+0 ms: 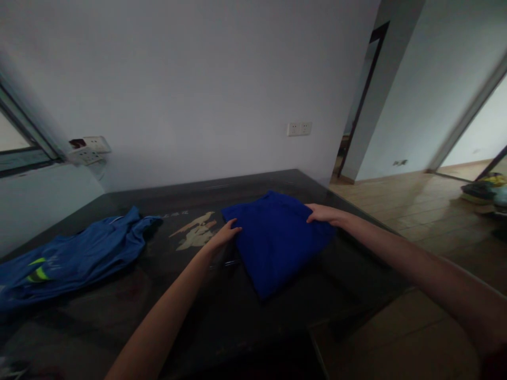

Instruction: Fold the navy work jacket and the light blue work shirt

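A bright blue folded piece of cloth (277, 240), which looks like a garment, lies on the dark table (237, 327) with one corner pointing toward me. My left hand (225, 233) grips its left edge between thumb and fingers. At the upper right edge, my right hand (321, 213) holds the cloth, its fingers partly hidden. Farther left on the tabletop is a rumpled blue garment (91, 253) with yellow-green and grey stripes, and neither hand touches it.
A pale bird-like design (198, 232) marks the tabletop between the two cloths. The wall behind carries a double socket (299, 129), and more sockets (89, 150) sit by the window at left. Tiled floor (376, 203) and a pile of things (485, 190) are to the right.
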### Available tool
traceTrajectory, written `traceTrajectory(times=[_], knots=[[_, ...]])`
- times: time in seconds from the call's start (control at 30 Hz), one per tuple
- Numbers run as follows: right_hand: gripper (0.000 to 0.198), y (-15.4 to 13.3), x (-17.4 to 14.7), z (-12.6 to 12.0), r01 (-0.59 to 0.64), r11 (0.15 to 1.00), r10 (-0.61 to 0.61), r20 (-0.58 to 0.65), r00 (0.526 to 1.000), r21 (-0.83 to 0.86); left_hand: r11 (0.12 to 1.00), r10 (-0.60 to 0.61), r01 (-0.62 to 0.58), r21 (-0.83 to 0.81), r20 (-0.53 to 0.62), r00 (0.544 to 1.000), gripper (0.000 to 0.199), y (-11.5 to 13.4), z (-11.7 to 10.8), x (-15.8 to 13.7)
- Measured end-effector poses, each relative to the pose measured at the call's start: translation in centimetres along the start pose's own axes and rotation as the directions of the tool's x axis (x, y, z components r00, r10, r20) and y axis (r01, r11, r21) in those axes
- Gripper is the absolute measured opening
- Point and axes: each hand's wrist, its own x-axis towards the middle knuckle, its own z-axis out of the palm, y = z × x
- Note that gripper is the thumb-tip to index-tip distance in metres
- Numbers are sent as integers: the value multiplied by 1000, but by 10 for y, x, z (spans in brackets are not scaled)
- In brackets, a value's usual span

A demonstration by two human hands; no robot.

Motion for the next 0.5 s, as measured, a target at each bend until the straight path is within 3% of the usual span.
traceTrajectory(times=[0.2,0.5], knots=[[57,12,47,-67,18,949,-90,-213,973,-316,989,71,-70,129,-8,997,66,27,61,71],[64,50,53,-130,-17,912,-156,-388,909,-409,953,184,-175,248,-12,983,73,71,119,153]])
